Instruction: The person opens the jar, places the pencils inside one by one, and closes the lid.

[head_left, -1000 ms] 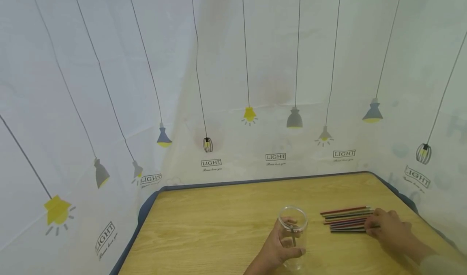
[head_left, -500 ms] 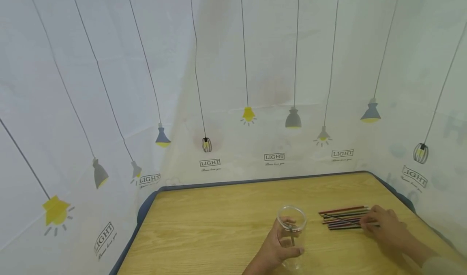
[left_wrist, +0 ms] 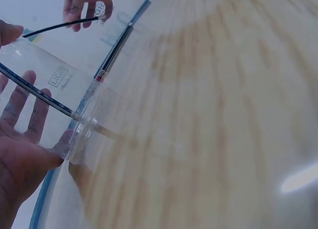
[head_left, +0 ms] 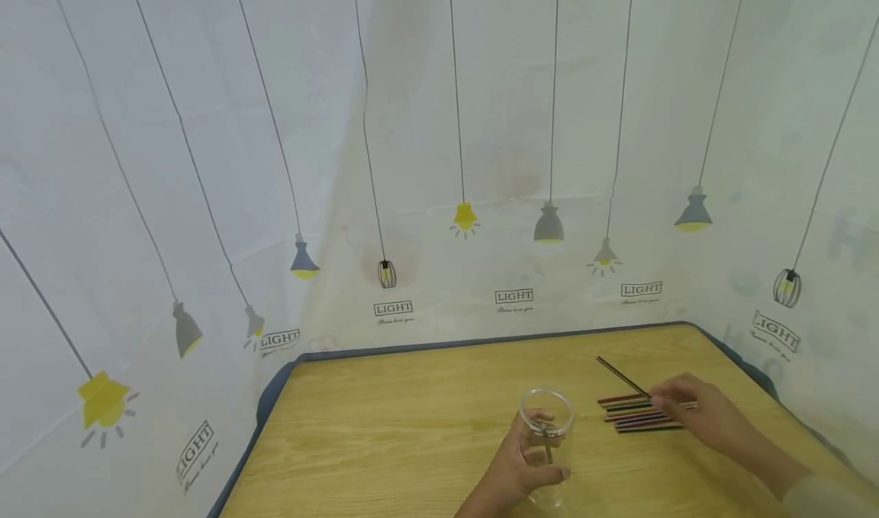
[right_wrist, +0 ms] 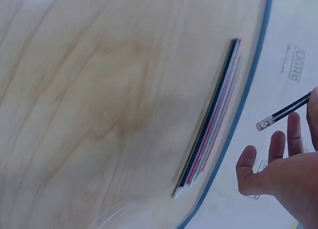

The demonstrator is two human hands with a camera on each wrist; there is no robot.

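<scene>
Fingers and thumb of my left hand (head_left: 510, 461) wrap around a clear cup (head_left: 565, 448), which stands upright on the table. A single dark pencil (left_wrist: 39, 94) leans inside the cup. My right hand (head_left: 703, 413) pinches another dark pencil (head_left: 621, 375), held raised over a row of pencils (head_left: 645, 419). In the right wrist view, the eraser end (right_wrist: 266, 122) of the held pencil sticks out past the thumb side of the hand. The pencils in the row are red, black and other dark colours, lying side by side.
The wooden table (head_left: 384, 426) has a dark blue edge (head_left: 439, 344). White wall sheets (head_left: 426, 121) printed with hanging lamps rise directly behind it and along both sides.
My right hand has lifted one dark pencil off the row and moved up and left with it, its far end now raised. The left hand and cup stay in place.
</scene>
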